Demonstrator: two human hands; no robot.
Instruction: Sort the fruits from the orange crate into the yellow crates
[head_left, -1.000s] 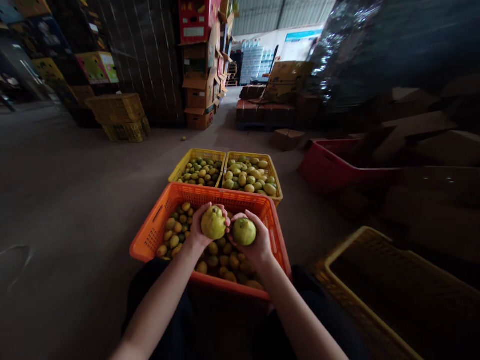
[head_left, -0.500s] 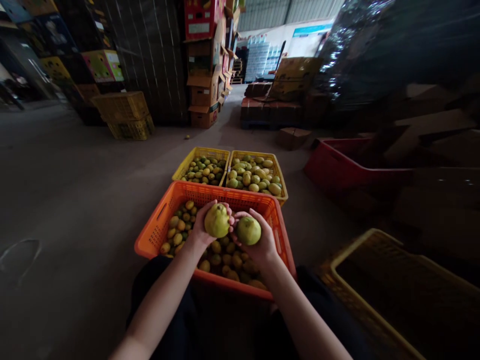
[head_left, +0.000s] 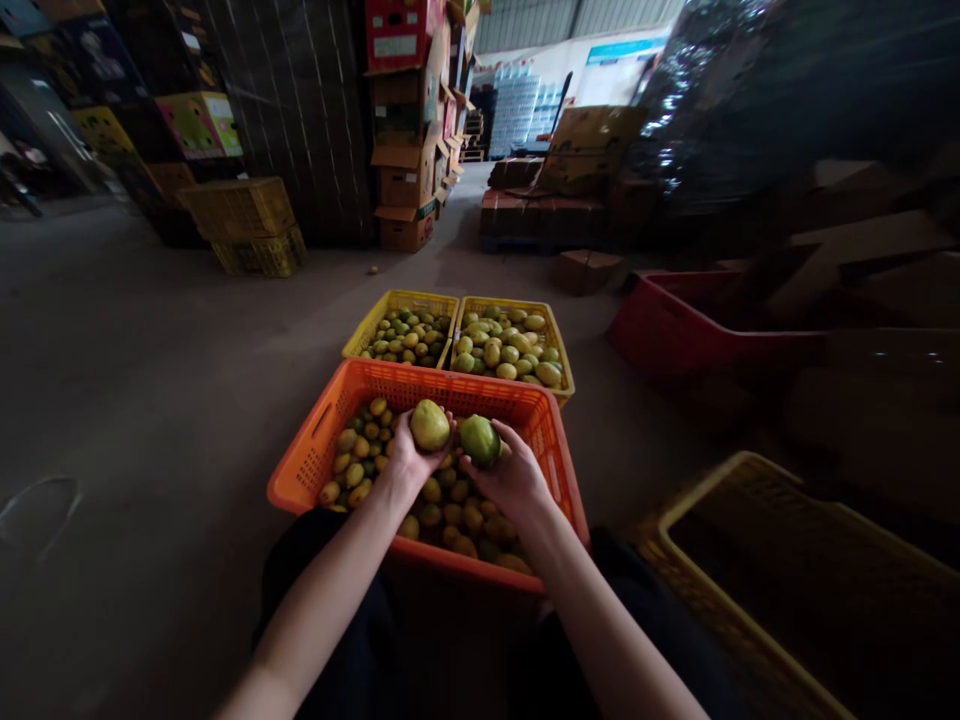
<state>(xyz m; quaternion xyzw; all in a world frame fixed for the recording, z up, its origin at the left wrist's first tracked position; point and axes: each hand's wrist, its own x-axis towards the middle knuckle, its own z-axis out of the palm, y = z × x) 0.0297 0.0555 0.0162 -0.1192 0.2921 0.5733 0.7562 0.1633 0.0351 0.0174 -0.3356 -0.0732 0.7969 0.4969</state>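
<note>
A yellowish-green lemon [head_left: 430, 426] rests in my left hand [head_left: 409, 455], whose fingers curl round its far side. My right hand [head_left: 517, 472] holds a greener lemon [head_left: 480, 441], its thumb along the right side and fingers underneath. The two fruits are side by side, slightly apart. Both hands are over an orange plastic crate [head_left: 300, 465], which has many smaller yellow and green lemons [head_left: 361, 447] inside. My forearms and hands hide part of the crate's contents.
Two yellow crates, left [head_left: 364, 322] and right [head_left: 564, 365], with more fruit adjoin the orange crate's far side. A yellow crate [head_left: 720, 480] stands at right, below a red crate [head_left: 637, 315]. Stacked cartons [head_left: 401, 185] and yellow crates [head_left: 247, 210] stand farther back.
Both fruits have turned in my hands; the right one now shows a darker green side. My hands have shifted slightly up and left, and the fruits are a little farther apart.
</note>
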